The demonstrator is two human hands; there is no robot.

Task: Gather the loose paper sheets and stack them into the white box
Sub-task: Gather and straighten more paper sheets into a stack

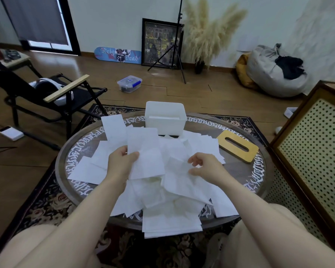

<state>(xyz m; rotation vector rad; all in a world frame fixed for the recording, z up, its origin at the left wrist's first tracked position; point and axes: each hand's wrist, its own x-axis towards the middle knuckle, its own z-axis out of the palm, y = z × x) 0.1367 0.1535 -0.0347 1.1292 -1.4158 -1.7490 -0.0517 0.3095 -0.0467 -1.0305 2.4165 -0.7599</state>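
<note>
Hands over scattered paper sheets (182,151) on the round worktop (246,171).
Left hand (120,163) pinches 1 sheet at frame center; right hand (205,167) fingers loosely apart; white box (165,118) sits above.

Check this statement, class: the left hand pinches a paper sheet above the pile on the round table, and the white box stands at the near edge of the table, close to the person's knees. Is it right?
One detail is wrong. The head view shows the white box at the far edge of the round table, beyond the pile. The left hand does pinch a paper sheet above it.
</note>
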